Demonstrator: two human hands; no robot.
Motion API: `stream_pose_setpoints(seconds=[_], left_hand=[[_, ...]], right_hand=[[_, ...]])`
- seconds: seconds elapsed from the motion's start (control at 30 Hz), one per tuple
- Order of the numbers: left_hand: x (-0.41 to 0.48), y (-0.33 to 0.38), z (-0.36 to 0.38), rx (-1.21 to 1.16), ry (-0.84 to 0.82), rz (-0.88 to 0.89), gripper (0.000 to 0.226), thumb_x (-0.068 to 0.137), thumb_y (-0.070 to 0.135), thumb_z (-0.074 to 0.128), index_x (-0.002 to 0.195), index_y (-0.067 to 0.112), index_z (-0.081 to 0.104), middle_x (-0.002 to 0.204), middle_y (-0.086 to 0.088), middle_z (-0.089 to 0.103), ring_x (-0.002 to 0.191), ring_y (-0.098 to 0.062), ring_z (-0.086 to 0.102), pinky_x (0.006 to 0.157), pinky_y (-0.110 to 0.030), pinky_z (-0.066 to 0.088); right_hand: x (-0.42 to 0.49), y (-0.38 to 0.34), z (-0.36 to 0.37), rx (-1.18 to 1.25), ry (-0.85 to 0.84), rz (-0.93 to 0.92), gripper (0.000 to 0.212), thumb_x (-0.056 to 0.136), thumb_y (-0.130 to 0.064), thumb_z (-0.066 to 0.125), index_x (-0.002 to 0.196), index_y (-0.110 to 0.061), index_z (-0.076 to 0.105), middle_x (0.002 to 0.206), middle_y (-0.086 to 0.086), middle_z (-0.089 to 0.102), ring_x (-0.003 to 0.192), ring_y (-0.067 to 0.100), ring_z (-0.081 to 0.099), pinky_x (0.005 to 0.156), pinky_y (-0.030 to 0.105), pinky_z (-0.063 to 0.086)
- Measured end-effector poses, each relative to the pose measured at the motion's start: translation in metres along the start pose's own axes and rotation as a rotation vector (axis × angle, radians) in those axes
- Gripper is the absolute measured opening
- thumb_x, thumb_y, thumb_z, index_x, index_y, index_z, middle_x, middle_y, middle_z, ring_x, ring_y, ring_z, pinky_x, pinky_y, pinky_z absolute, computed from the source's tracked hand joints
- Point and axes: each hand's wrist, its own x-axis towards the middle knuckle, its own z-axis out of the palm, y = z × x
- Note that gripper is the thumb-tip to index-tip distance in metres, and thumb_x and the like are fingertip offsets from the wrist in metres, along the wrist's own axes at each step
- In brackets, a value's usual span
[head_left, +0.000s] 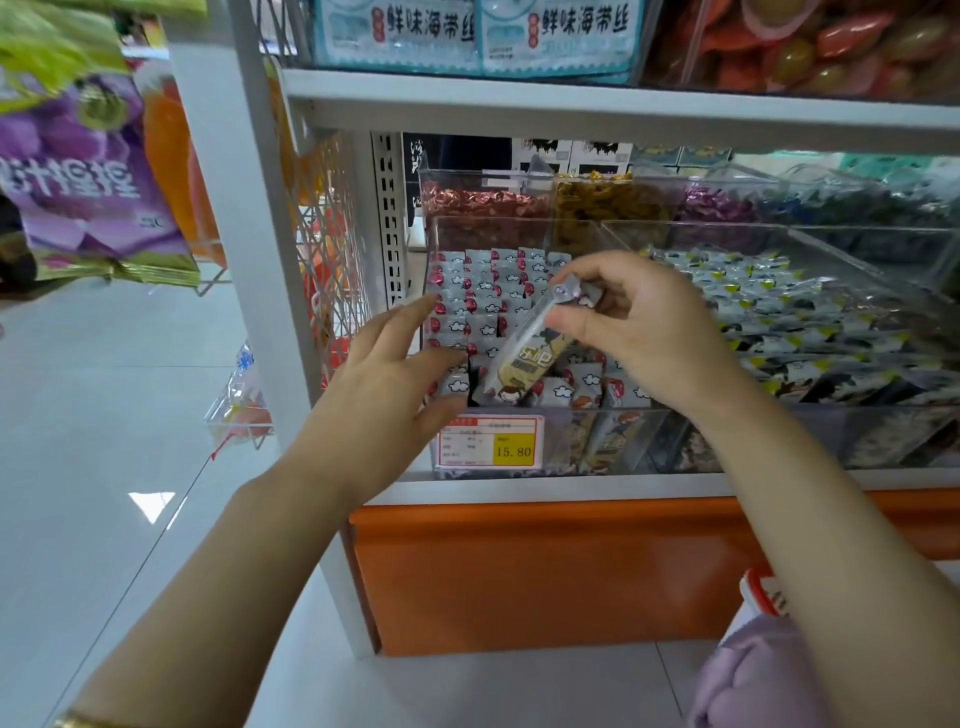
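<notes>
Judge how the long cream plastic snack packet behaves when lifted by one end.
Likely light: the right hand pinches the long cream plastic snack packet by one end. It slants unbent, so probably fairly stiff. Glossy film, maybe slippery.

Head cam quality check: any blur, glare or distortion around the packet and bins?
Head view: the packet pinched by the right hand is slightly motion-smeared, while the left hand is sharper; the purple hanging bags are blurred; a bright reflection sits on the floor; the shelf post leans from the wide lens; the price tag digits read clearly.
</notes>
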Motion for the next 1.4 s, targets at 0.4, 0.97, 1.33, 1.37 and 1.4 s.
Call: stream_pose_setpoints(seconds=[0.4,0.97,1.33,1.37,1.4], left_hand=[[0.002,-0.002,-0.001,-0.052,-0.004,-0.010,0.052,0.085,0.034,0.062,0.134,0.020,0.048,0.155,0.002,0.020,0.139,-0.023,0.017,0.111,-0.040,0.021],[0.006,0.003,-0.006,-0.109,0.039,-0.042,0.051,0.087,0.033,0.060,0.136,0.025,0.046,0.153,0.006,0.025,0.137,-0.017,0.016,0.110,-0.036,0.019],[0.004,0.016,-0.013,-0.202,0.233,-0.093,0.064,0.083,0.054,0.035,0.126,0.012,0.057,0.109,0.002,0.042,0.108,-0.011,0.033,0.088,-0.013,0.019],[0.003,0.019,-0.013,-0.236,0.221,-0.110,0.065,0.083,0.055,0.030,0.123,0.013,0.059,0.106,0.003,0.041,0.105,-0.009,0.032,0.085,-0.013,0.021],[0.004,0.020,-0.013,-0.273,0.209,-0.118,0.057,0.085,0.052,0.029,0.114,0.016,0.063,0.101,0.002,0.042,0.100,-0.008,0.033,0.080,-0.013,0.023]], right_hand=[[-0.006,-0.007,0.049,-0.576,-0.263,-0.266,0.020,0.091,-0.039,0.054,0.102,-0.030,0.068,0.093,-0.012,0.057,0.097,0.011,0.038,0.080,0.033,0.020],[0.025,0.001,0.042,-0.491,-0.200,-0.160,0.008,0.084,-0.030,0.066,0.083,-0.023,0.068,0.082,-0.013,0.049,0.086,0.010,0.039,0.075,0.028,0.030],[-0.008,-0.004,0.007,0.665,0.270,0.222,0.015,0.095,-0.006,0.049,0.083,-0.008,0.056,0.071,0.002,0.065,0.055,0.009,0.062,0.052,0.022,0.053],[-0.010,-0.005,0.008,0.766,0.260,0.273,0.015,0.095,-0.005,0.048,0.083,-0.006,0.057,0.069,0.002,0.064,0.055,0.009,0.062,0.052,0.021,0.052],[-0.013,-0.006,0.010,0.851,0.246,0.319,0.016,0.095,-0.005,0.048,0.083,-0.005,0.058,0.068,0.003,0.064,0.056,0.009,0.062,0.053,0.021,0.052]])
